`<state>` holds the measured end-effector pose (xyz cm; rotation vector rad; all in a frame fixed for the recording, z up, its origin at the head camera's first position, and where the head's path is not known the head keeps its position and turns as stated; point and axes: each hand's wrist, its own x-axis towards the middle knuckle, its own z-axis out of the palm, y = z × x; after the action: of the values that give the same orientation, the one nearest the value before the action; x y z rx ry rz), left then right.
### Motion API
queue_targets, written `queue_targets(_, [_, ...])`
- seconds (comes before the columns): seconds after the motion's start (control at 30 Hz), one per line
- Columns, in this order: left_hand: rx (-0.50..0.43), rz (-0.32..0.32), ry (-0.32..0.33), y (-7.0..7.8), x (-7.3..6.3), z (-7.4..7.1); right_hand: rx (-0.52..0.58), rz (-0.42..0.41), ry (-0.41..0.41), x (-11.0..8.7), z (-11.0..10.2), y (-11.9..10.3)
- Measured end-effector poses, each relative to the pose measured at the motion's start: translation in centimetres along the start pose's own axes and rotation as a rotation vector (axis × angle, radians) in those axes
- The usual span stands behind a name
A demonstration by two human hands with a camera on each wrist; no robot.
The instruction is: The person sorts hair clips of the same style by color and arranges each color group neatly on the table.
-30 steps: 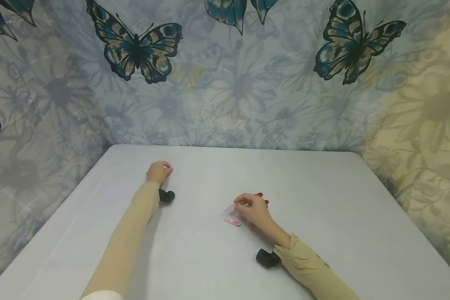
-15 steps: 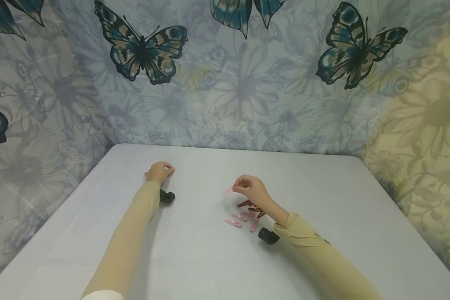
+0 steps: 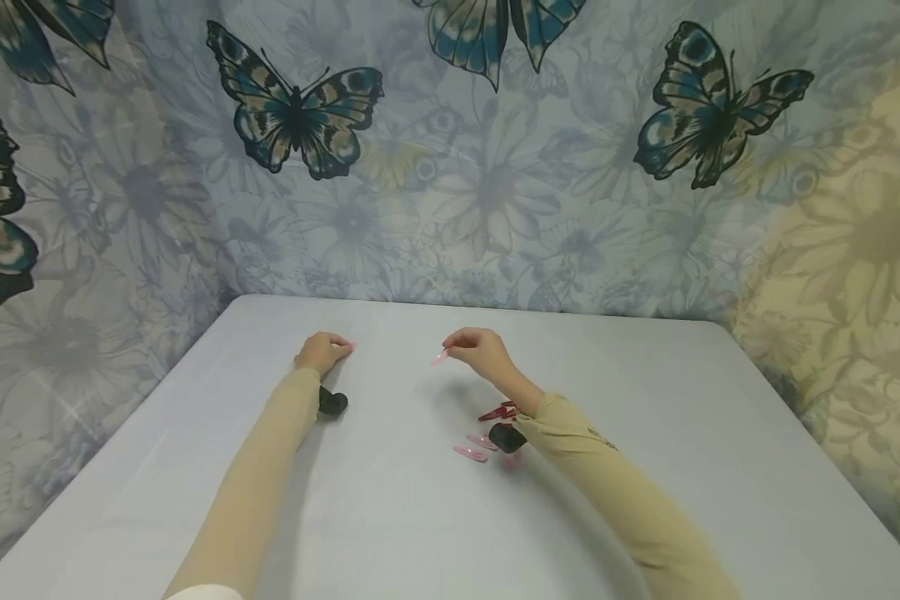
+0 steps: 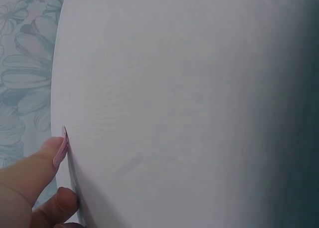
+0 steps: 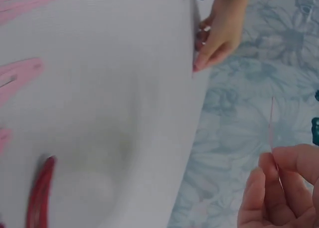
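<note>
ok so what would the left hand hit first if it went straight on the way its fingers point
In the head view, probably the pink clip pinched by the right hand; depth is unclear, so the left hand might pass below it.

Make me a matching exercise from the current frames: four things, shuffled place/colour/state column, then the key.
Things
1. left hand
2. right hand
3. red hair clips
4. butterfly prints

Places, colours, states
A. teal, black and tan, on the wall
B. raised off the table on the red hair clips' side, pinching a pink hair clip
C. lying on the table, partly hidden by the right sleeve
D. nearer the table's left edge in the head view

Pairs: 1-D, 2-B, 3-C, 4-A
</note>
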<state>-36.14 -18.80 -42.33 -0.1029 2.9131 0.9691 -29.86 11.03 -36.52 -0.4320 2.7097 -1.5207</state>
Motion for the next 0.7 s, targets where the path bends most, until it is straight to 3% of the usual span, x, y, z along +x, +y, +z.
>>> queue_targets(0.1, [0.004, -0.001, 0.006, -0.2, 0.0, 0.1, 0.041, 0.012, -0.006, 1.0, 0.9, -0.2])
queue_targets(0.23, [0.012, -0.015, 0.009, -0.4, -0.1, 0.4, 0.19, 0.099, -0.035, 2.5, 2.3, -0.3])
queue_targets(0.37, [0.01, -0.007, 0.052, -0.4, -0.4, 0.4, 0.308, 0.145, -0.034, 4.0, 3.8, -0.9])
queue_targets(0.7, [0.034, 0.04, 0.085, -0.2, -0.4, 0.7, 0.303, 0.167, 0.021, 6.4, 7.0, -1.6])
